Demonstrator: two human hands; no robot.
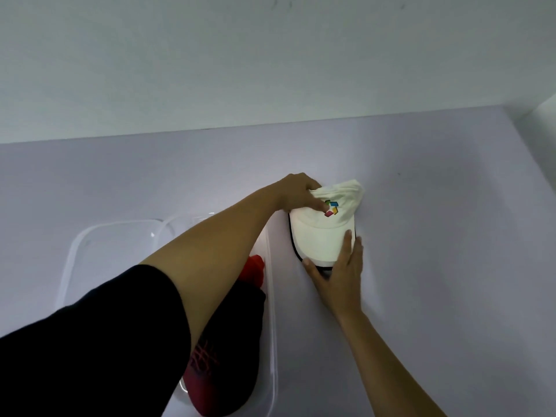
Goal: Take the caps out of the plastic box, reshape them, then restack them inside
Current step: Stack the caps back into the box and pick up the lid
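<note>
A cream cap (322, 236) with a multicoloured logo and a dark-edged brim lies on the pale table, to the right of the clear plastic box (272, 326). My left hand (296, 191) reaches across and grips the crumpled crown of the cream cap at its far left side. My right hand (340, 272) holds the brim's near edge, thumb under and fingers on top. Inside the box lie a black cap with red stitching (231, 335) and a red cap (254, 267), partly hidden by my left arm.
The box's clear lid (90, 239) lies flat to the left of the box. A white wall (270, 70) rises behind the table's far edge. A white panel closes off the right rear corner (541, 112).
</note>
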